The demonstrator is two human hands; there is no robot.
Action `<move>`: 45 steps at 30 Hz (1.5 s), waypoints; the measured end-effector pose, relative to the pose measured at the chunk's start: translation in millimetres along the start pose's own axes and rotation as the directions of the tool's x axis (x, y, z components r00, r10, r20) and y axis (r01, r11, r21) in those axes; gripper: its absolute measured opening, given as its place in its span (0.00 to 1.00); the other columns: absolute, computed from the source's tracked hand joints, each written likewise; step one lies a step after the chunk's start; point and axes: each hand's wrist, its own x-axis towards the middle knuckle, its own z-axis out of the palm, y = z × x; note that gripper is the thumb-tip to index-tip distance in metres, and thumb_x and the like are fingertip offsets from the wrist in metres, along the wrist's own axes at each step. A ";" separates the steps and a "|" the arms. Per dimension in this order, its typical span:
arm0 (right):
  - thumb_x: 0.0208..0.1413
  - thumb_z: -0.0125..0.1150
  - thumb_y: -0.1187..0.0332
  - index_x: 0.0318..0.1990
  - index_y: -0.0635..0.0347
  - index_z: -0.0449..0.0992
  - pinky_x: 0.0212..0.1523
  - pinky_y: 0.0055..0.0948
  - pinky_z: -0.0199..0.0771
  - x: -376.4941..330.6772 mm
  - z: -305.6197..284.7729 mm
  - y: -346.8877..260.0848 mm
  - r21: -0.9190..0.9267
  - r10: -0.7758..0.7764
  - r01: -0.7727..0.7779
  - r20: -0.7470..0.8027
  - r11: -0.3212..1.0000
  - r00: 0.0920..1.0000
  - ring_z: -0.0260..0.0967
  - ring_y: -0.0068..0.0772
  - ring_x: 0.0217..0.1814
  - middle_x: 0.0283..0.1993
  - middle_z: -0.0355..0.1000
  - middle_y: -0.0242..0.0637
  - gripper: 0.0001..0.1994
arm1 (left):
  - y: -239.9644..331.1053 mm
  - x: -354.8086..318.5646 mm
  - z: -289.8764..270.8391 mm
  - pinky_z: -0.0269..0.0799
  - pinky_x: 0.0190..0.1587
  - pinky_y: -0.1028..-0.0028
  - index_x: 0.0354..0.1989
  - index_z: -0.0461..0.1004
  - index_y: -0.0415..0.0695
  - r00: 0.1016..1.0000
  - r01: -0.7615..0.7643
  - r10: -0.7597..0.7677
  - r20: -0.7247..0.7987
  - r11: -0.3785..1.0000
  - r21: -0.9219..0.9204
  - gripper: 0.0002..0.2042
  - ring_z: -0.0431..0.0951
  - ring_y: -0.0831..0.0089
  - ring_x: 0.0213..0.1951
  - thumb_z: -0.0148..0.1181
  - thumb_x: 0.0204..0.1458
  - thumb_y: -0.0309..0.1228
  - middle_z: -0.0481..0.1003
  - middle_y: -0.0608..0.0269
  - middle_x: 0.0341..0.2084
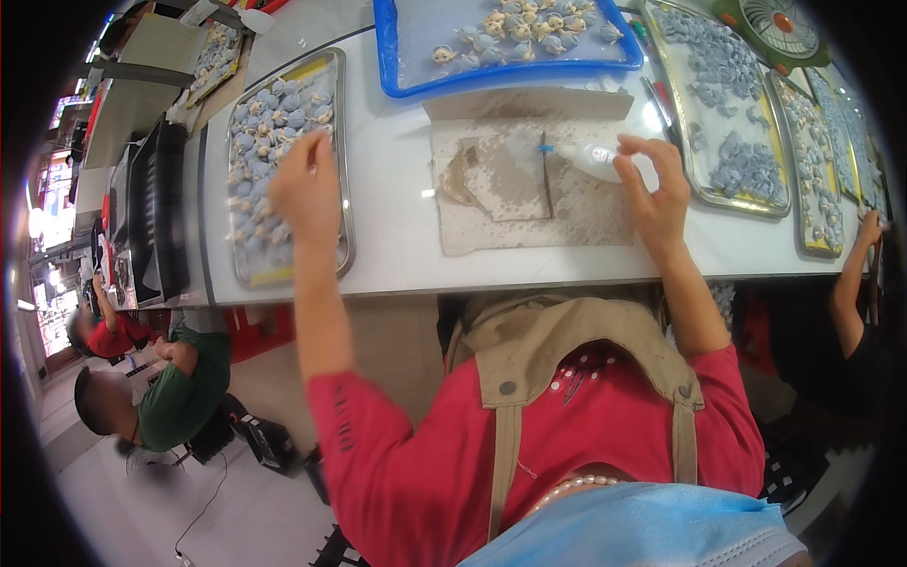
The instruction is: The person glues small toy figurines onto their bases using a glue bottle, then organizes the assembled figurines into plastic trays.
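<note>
My left hand (307,189) is over the right side of a metal tray (346,208) filled with small round blue-grey pieces (260,142) that have pale parts. Its fingers are closed in a pinch; anything between the tips is too small or hidden to name. My right hand (659,189) has thumb and fingers curled around the back end of a white squeeze bottle (593,159). The bottle's thin blue tip points left, above a stained, worn cardboard sheet (590,222) on the white table.
A blue tray (501,77) with pale and blue-grey pieces stands at the back. On the right are metal trays (746,210) of blue-grey curved pieces and a green fan (779,28). Co-workers sit at left (179,397) and right (850,293).
</note>
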 end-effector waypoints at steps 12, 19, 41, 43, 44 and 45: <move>0.43 0.66 0.63 0.38 0.62 0.73 0.38 0.34 0.65 -5.1 -1.6 2.0 -0.196 0.104 -0.059 0.226 0.979 0.968 0.65 0.40 0.35 0.35 0.70 0.40 0.16 | 40.9 74.3 125.4 0.71 0.38 0.69 0.39 0.74 0.43 0.893 -0.316 0.344 0.291 0.939 -0.138 0.13 0.75 0.62 0.36 0.61 0.43 0.30 0.75 0.56 0.33; 0.47 0.64 0.68 0.39 0.62 0.69 0.33 0.23 0.66 -25.5 -18.6 0.2 0.255 0.350 -0.387 0.179 0.886 0.919 0.66 0.24 0.32 0.33 0.70 0.33 0.14 | 109.3 -60.7 46.6 0.68 0.34 0.83 0.45 0.66 0.38 0.732 0.641 0.076 0.677 0.260 -0.722 0.16 0.71 0.82 0.34 0.59 0.46 0.22 0.72 0.61 0.42; 0.31 0.74 0.66 0.25 0.62 0.73 0.25 0.26 0.58 -35.8 -50.7 -62.2 0.005 -0.106 0.106 0.080 0.994 0.991 0.56 0.32 0.26 0.22 0.66 0.33 0.15 | 144.4 -148.9 34.7 0.69 0.38 0.81 0.50 0.65 0.35 0.615 0.788 -0.018 0.788 0.035 -0.614 0.17 0.74 0.79 0.35 0.56 0.50 0.18 0.74 0.60 0.34; 0.31 0.74 0.66 0.24 0.62 0.73 0.25 0.27 0.58 -35.3 -49.0 -64.6 0.004 -0.112 0.112 0.084 0.994 0.990 0.56 0.33 0.26 0.21 0.66 0.33 0.15 | 143.9 -149.0 33.9 0.69 0.37 0.82 0.50 0.65 0.35 0.616 0.787 -0.019 0.788 0.045 -0.615 0.17 0.74 0.79 0.35 0.56 0.50 0.18 0.74 0.60 0.32; 0.31 0.74 0.66 0.24 0.62 0.73 0.25 0.27 0.58 -35.0 -48.0 -65.3 -0.003 -0.122 0.123 0.084 0.992 0.989 0.56 0.33 0.25 0.21 0.66 0.33 0.15 | 143.7 -149.0 33.3 0.69 0.37 0.82 0.50 0.65 0.35 0.617 0.787 -0.020 0.787 0.044 -0.615 0.17 0.74 0.79 0.35 0.56 0.50 0.18 0.74 0.60 0.32; 0.31 0.74 0.66 0.24 0.62 0.73 0.25 0.27 0.58 -34.6 -47.3 -66.0 -0.012 -0.132 0.133 0.084 0.991 0.988 0.56 0.33 0.25 0.21 0.67 0.33 0.15 | 143.6 -148.8 32.6 0.69 0.37 0.82 0.50 0.65 0.35 0.614 0.789 -0.019 0.789 0.042 -0.613 0.17 0.74 0.79 0.35 0.56 0.50 0.18 0.74 0.60 0.32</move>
